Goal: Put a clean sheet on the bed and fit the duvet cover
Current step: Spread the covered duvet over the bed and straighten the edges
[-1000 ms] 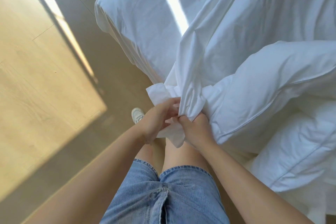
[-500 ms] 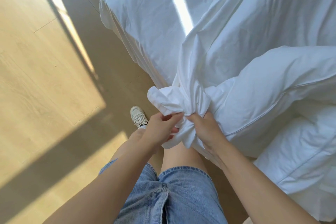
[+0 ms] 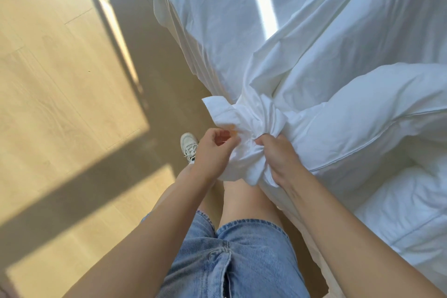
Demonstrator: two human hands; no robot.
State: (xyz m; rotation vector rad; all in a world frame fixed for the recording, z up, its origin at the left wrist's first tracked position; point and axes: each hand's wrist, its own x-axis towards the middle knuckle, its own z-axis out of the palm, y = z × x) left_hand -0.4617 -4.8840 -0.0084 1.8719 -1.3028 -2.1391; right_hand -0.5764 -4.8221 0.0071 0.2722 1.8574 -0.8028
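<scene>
A white duvet cover (image 3: 333, 38) lies loose over the bed, and one corner of it is gathered into a bunch (image 3: 244, 128) at the bed's near edge. The puffy white duvet (image 3: 367, 113) lies to the right of that bunch. My right hand (image 3: 278, 157) grips the bunched cloth where cover and duvet corner meet. My left hand (image 3: 212, 150) has curled fingers against the left side of the bunch and pinches a fold of it. The bed's corner (image 3: 183, 19), covered by a white sheet, shows at the upper left of the cover.
A light wooden floor (image 3: 60, 80) with sun patches and shadow bands fills the left half. My legs in denim shorts (image 3: 232, 261) and one white shoe (image 3: 188, 146) stand close against the bed's side.
The bunched corner has been pulled further out of the cover and twisted. My left hand has slid a little lower and left along it; my right hand keeps its grip.
</scene>
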